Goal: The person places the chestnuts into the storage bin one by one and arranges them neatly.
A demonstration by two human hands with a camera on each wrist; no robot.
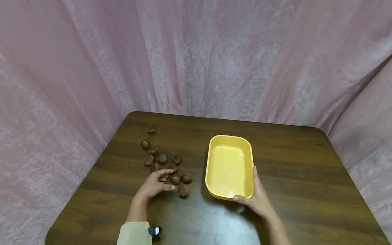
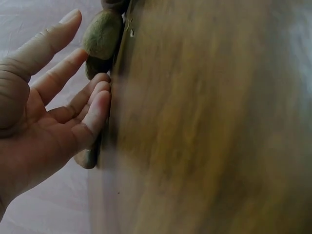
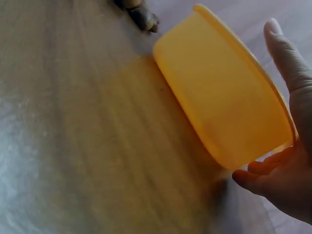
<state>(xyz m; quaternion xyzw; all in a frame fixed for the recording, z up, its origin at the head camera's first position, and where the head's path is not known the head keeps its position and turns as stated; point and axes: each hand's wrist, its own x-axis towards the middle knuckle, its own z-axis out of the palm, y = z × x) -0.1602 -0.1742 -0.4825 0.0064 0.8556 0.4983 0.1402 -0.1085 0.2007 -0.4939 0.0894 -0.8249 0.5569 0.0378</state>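
Observation:
Several brown chestnuts lie loosely grouped on the left half of the table. Over the near edge of this group is my left hand, thumb and fingers spread apart, nothing held between them. In the left wrist view its fingers reach beside a chestnut; whether they touch it I cannot tell. A yellow rectangular plastic tub stands right of the chestnuts. My right hand grips its near right corner, thumb on the rim and fingers along the outer side. The right wrist view shows fingertips at the tub's lower edge.
Dark wood table with rounded far corners. Pink velvety curtains hang behind it and along both sides. One chestnut lies apart, near the far left edge. A small black device sits at the left sleeve.

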